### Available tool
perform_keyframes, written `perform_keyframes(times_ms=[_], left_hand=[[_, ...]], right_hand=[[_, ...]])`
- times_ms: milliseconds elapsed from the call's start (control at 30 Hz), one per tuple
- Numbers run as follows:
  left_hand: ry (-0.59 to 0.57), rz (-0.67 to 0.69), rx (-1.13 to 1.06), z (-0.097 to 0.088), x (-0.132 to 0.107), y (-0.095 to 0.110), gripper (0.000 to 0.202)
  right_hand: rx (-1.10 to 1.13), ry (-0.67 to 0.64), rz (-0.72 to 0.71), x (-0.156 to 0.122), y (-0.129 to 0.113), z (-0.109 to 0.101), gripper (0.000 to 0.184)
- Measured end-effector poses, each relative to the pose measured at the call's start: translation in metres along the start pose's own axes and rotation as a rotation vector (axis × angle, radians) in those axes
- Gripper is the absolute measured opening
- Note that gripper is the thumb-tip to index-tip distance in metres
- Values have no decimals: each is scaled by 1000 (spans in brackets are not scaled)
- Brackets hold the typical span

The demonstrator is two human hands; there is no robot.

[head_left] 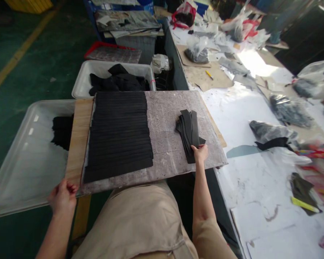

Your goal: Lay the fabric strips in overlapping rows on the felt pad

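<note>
I see the right hand point(200, 153) pinching loose black strips point(189, 131) on the right half of the mottled board point(164, 140); overlapped black strips point(120, 131) cover its left. At the wooden plank point(79, 135) along the board's left edge, the left hand point(63, 196) curls, its grip unclear to me.

- blk strips point(120, 133): matt, smooth; cloth or leather-like, can't tell which
- board point(166, 144): rough, speckled, matt
- plank point(79, 140): bare wood, visible grain
- nr tub point(40, 162): whitish plastic, slight sheen
- bag point(197, 49): clr plastic, glossy, crinkly
- bench cover point(232, 111): paper-like, scuffed
</note>
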State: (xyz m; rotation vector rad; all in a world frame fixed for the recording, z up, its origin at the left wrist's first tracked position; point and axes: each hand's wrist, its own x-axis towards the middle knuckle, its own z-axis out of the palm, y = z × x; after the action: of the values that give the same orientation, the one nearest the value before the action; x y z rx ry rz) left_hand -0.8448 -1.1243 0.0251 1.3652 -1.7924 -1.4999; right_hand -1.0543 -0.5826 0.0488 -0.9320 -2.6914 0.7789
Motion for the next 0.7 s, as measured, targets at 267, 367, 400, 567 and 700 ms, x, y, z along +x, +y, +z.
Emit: perform_keyframes(times_ms=[267, 367, 400, 567, 700], left_hand=[[-196, 51, -102, 42, -38, 38, 33], [-565, -19, -48, 77, -77, 63, 35], [-726, -46, -14, 88, -90, 70, 37], [-1544, -180, -116, 127, -147, 105, 50], [-1813, -293, -385, 126, -171, 125, 77]], right_hand=[[150, 54, 16, -10, 3, -3, 47], [256, 56, -45, -29, -11, -11, 40], [341, 47, -73, -39, -19, -17, 40], [817, -289, -303, -111, -71, -71, 25], [857, -1038, -481, -164, -90, -111, 13]])
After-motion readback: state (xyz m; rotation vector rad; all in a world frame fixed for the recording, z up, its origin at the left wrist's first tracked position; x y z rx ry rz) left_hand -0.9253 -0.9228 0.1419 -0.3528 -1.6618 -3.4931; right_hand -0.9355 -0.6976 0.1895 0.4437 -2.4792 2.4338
